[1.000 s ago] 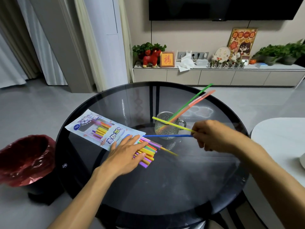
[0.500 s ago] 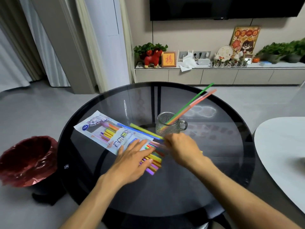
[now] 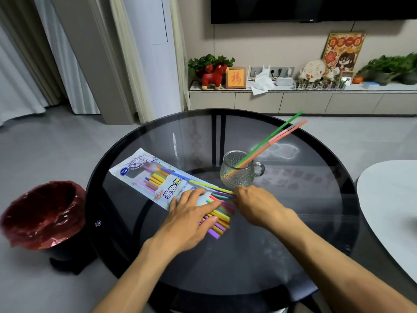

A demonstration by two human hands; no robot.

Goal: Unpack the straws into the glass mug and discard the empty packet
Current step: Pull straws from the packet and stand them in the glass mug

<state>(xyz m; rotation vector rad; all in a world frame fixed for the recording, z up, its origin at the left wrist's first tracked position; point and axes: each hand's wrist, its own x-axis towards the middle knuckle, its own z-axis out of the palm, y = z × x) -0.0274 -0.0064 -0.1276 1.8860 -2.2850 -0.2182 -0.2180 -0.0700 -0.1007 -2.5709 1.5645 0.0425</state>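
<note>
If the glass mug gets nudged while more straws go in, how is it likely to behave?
The glass mug looks squat and thick-walled, so it probably stays put. The straws in the mug lean far past its rim, which might tip it slightly. The glass table looks smooth, so sliding seems likelier than toppling.

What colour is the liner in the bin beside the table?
Red. The bin liner is a glossy, crinkled red plastic, shown clearly in the head view at lower left.

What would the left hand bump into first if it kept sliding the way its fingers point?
Probably the right hand. The left hand lies flat on the packet, fingers pointing up and to the right over the straw ends. Farther along stands the glass mug.
</note>
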